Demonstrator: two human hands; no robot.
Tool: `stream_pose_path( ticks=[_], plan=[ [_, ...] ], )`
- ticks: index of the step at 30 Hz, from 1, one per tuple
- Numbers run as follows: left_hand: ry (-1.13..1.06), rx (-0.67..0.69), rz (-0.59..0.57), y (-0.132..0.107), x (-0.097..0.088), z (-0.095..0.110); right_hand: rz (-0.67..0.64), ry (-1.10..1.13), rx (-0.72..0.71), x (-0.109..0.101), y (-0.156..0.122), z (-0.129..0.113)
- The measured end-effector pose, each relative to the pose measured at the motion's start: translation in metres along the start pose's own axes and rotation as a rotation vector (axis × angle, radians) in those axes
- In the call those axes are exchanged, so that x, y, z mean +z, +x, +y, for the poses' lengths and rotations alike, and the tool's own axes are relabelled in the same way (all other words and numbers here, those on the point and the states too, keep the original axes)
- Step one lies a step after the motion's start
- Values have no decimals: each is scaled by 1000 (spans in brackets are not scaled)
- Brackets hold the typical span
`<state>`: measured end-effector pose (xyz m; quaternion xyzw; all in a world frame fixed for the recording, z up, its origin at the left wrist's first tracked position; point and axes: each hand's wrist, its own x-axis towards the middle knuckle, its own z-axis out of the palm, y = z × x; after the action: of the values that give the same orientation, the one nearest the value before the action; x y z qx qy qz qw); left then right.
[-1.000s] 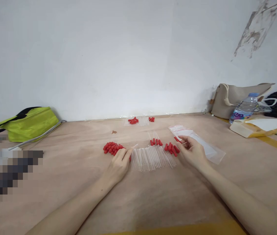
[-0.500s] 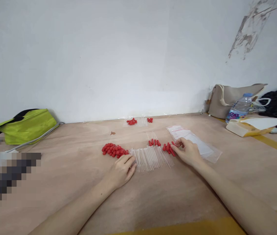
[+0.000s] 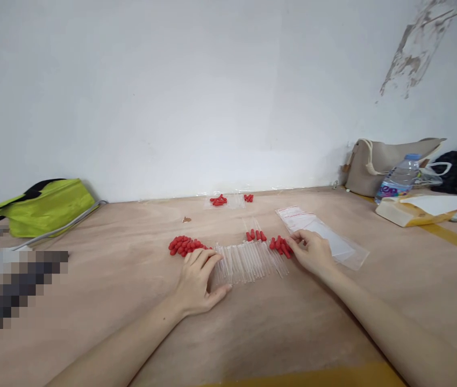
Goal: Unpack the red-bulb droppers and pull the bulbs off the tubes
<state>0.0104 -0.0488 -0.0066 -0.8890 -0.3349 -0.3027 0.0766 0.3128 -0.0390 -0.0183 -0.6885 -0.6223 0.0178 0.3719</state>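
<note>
A row of clear thin dropper tubes (image 3: pixel 248 262) lies side by side on the table. My left hand (image 3: pixel 200 282) rests at the row's left end, fingers spread and thumb apart, holding nothing. Just beyond its fingertips is a heap of red rubber bulbs (image 3: pixel 184 245). At the right end of the row, my right hand (image 3: pixel 312 251) pinches at a small group of red rubber bulbs (image 3: pixel 280 245); its fingertips partly hide the bulb they touch. Several droppers with red bulbs (image 3: pixel 256 235) lie behind the row, tubes pointing to the wall.
Clear zip bags (image 3: pixel 325 236) lie beyond my right hand. Near the wall are more red bulbs (image 3: pixel 219 200) on clear plastic. A lime-green bag (image 3: pixel 47 209) sits left; a grey bag (image 3: pixel 369 174), water bottle (image 3: pixel 398 180) and opened packet (image 3: pixel 409 210) stand right.
My left hand has opened, its thumb now spread toward the near ends of the tubes. My right hand stays at the right-hand bulbs with only a slight shift. The view has moved slightly.
</note>
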Motion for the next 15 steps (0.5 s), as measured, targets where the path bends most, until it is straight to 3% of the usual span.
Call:
stream_pose_path(
  ticks=[4, 8, 10, 15],
  plan=[
    [47, -51, -58, 0, -3, 0, -37, -4, 13, -5, 8, -14],
    [53, -54, -80, 0, -3, -5, -275, -134, 77, -7, 30, -32],
    [78, -36, -92, -1, -3, -9, -371, -173, 117, -2, 43, -40],
    [162, 62, -165, -3, -5, -16, -465, -233, 214, 23, 70, -53]
  ],
)
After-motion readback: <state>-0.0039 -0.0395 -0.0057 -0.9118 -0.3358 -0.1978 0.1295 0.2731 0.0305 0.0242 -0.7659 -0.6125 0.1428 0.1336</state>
